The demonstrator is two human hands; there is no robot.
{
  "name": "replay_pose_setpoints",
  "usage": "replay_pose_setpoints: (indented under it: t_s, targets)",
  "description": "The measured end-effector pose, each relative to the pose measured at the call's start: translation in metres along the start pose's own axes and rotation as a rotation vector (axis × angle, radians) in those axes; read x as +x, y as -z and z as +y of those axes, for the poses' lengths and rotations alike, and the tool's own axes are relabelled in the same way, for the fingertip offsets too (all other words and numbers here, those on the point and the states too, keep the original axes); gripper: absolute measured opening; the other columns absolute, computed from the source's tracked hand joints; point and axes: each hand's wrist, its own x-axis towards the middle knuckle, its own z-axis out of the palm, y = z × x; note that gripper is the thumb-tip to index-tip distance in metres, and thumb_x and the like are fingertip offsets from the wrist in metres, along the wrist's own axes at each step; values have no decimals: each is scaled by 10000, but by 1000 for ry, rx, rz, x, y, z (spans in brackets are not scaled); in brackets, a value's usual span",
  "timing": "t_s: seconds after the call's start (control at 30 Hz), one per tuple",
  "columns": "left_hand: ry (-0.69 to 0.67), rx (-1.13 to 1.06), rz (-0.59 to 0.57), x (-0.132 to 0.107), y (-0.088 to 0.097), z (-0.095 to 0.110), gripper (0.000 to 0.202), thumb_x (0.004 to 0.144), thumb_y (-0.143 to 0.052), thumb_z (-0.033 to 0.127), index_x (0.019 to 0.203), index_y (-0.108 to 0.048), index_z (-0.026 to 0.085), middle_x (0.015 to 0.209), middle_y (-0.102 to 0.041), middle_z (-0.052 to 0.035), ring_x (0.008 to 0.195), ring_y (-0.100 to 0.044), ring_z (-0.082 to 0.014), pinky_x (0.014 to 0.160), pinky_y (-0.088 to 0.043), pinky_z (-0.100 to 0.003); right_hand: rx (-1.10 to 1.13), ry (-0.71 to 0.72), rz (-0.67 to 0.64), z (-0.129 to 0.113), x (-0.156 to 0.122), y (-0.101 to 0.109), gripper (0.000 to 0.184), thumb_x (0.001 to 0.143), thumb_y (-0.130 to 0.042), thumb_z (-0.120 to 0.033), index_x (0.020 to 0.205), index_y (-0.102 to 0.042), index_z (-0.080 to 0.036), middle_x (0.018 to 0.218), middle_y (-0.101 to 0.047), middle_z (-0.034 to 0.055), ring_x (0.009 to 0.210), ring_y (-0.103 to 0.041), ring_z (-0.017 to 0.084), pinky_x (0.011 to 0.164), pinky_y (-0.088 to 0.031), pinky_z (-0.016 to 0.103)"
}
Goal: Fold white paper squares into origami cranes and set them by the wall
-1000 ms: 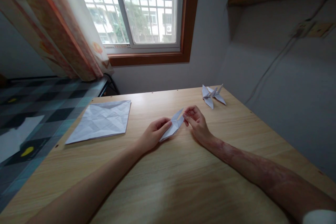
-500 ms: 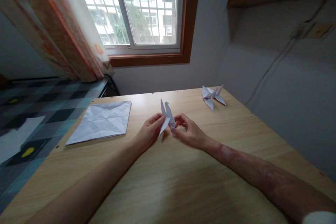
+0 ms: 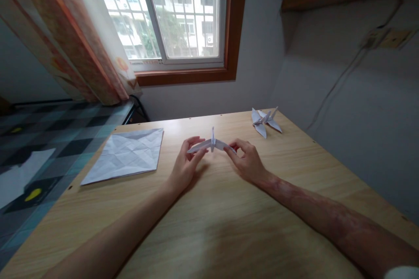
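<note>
A white origami crane (image 3: 213, 143) is held up between my two hands, just above the wooden table (image 3: 196, 218). Its wings spread to either side, and the narrow body points away from me, seen end-on. My left hand (image 3: 187, 161) pinches the left wing between thumb and fingers. On the other side, my right hand (image 3: 246, 159) grips the right wing the same way. Folded white paper cranes (image 3: 266, 120) rest close together at the table's far right corner.
Creased white square paper (image 3: 131, 152) lies flat on the table's left part. Left of the table is a checked bed cover (image 3: 88, 117) with white paper (image 3: 26, 174) on it. A window (image 3: 190, 17) is ahead, and a cable (image 3: 340, 83) hangs along the right wall.
The crane has turned from a side-on pose to end-on, and its wings now stretch out sideways. My right hand has shifted slightly right and now holds a wing.
</note>
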Motion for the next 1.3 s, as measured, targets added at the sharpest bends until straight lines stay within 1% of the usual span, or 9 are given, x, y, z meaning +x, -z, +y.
replay_pose_setpoints:
  t_s: [0.23, 0.47, 0.57, 0.73, 0.83, 0.9, 1.03, 1.17, 1.3]
  targets:
    - [-211, 449, -4, 8, 17, 3, 251, 1006, -735, 452, 999, -799, 208, 994, -810, -62, 973, -744, -254, 945, -576, -375, 52, 30, -53, 6, 6, 7, 256, 1047, -701, -409, 865, -769, -242, 808, -754, 21, 794, -671, 226, 783, -493, 362]
    - [-229, 424, -20, 19, 31, 2, 266, 994, -738, 437, 938, -831, 194, 989, -801, -66, 961, -724, -233, 907, -573, -327, 127, -44, -88, 21, 12, 12, 322, 1017, -740, -517, 918, -855, -233, 650, -690, -5, 615, -596, 168, 598, -427, 294]
    - [-214, 445, -17, 19, 31, 0, 276, 986, -748, 444, 917, -838, 193, 983, -798, -67, 960, -715, -229, 909, -566, -325, 275, -160, -98, 29, 15, 10, 364, 980, -776, -554, 982, -887, -207, 555, -667, -13, 495, -545, 143, 535, -412, 286]
    - [-84, 435, 26, 21, 33, -9, 332, 950, -778, 505, 990, -839, 181, 974, -809, -77, 881, -714, -220, 817, -567, -317, 571, -338, 16, 42, 27, 11, 494, 825, -882, -601, 1001, -887, -140, 839, -847, 122, 557, -663, 174, 458, -506, 289]
    - [-81, 457, 11, 22, 34, -12, 299, 946, -779, 473, 1024, -838, 190, 984, -815, -81, 872, -713, -217, 814, -557, -320, 571, -388, 101, 51, 36, 17, 456, 802, -891, -558, 993, -885, -144, 1016, -866, 142, 591, -700, 172, 493, -581, 306]
    - [-98, 461, -10, 22, 34, -13, 277, 946, -775, 457, 1016, -833, 195, 1013, -811, -87, 908, -715, -222, 830, -559, -322, 542, -426, 190, 60, 39, 20, 475, 816, -875, -528, 1098, -874, -146, 1121, -859, 140, 623, -734, 173, 535, -604, 304]
    - [-115, 465, -47, 20, 33, -10, 260, 947, -770, 449, 1007, -823, 202, 1036, -796, -89, 931, -707, -222, 827, -575, -318, 348, -478, 228, 75, 39, 26, 635, 895, -786, -503, 1406, -763, -126, 1064, -864, 130, 782, -812, 243, 635, -618, 319]
    - [-104, 455, -62, 19, 30, -6, 258, 950, -760, 452, 999, -815, 205, 1033, -785, -87, 917, -699, -217, 822, -596, -319, -260, -381, 59, 72, 37, 37, 452, 960, -697, -417, 1341, -824, -211, 1086, -876, 120, 999, -821, 301, 887, -619, 391]
    - [-99, 467, -91, 18, 29, -3, 253, 957, -751, 445, 986, -810, 201, 1029, -778, -89, 923, -694, -216, 820, -601, -315, -684, -280, -98, 56, 34, 42, 435, 1005, -665, -445, 1351, -824, -234, 1068, -870, 138, 1015, -804, 325, 964, -560, 414]
